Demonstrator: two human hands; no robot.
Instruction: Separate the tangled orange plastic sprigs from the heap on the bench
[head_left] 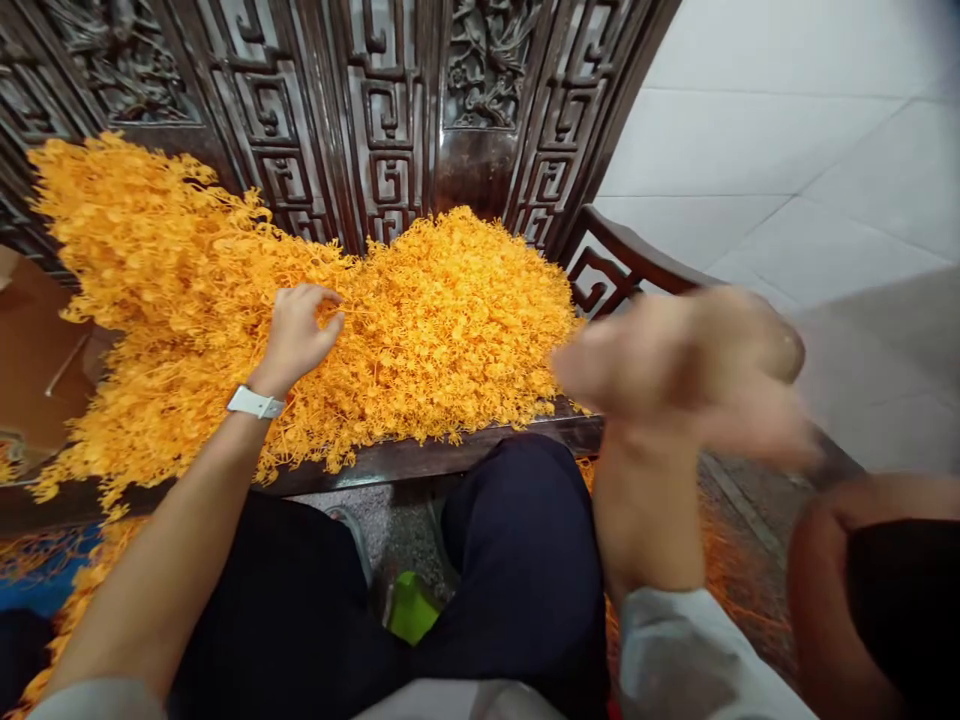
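Note:
A wide heap of orange-yellow artificial plant sprigs [465, 310] with fine, frilly tips covers a dark wooden bench seat. My left hand [298, 328], with a white-strapped watch [256, 402] on the wrist, is over the middle of the heap. Its fingers are bent, with a gap between thumb and forefinger, and no sprig shows clearly in its grasp. To the right of the heap, my right hand [667, 365] is raised toward the camera. Motion smears its fingers, so whether it holds anything is unclear.
The bench has a carved dark back [390, 110], an armrest [645, 260] at right and a front edge [450, 455] near my knees. A cardboard box [37, 350] stands at left. Something bright green [412, 608] lies between my feet. Another person's limb [832, 580] shows at lower right.

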